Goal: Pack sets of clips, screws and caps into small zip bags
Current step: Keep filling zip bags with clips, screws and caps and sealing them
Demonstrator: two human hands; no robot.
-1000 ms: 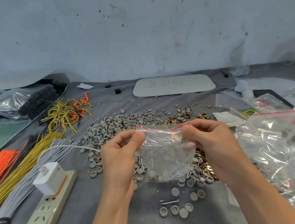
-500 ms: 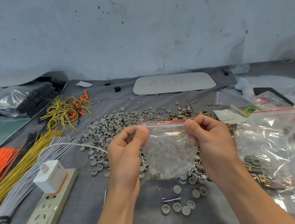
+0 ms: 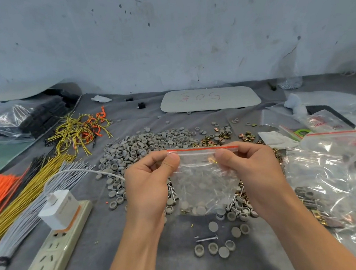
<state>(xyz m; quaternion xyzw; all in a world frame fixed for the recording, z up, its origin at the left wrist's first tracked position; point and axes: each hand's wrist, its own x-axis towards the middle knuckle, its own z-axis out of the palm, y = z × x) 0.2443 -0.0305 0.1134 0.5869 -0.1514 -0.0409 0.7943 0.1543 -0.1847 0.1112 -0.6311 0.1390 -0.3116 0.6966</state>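
A small clear plastic zip bag with a red strip at its mouth (image 3: 202, 182) hangs above the grey cloth-covered table (image 3: 117, 237), held up by its two top corners. The left hand (image 3: 149, 184) pinches its corner with the thumb in front and the other fingers (image 3: 153, 158) curled behind the seal. The right hand (image 3: 251, 171) grips the opposite corner the same way. Between the two sets of fingers the red strip runs straight and level; whether it is already pressed closed along its length cannot be told.

Well below the fingers, in the bottom of the bag, lie several round grey plastic caps (image 3: 197, 210) with thin screws and something brass-coloured among them. Beyond the fingers spreads a heap of loose caps (image 3: 147, 144), with brass-coloured metal clips (image 3: 216, 139) just right of it. Under the bag and beside the left fingers lie silver screws (image 3: 171, 191). Outward of the right fingers sit large clear plastic bags (image 3: 336, 164).

This looks like the closing step for one filled set. The next move probably calls for sliding thumb and fingers along the strip from one corner to the other. They should press firmly enough to mate the tracks while the bag stays upright so the contents stay down.
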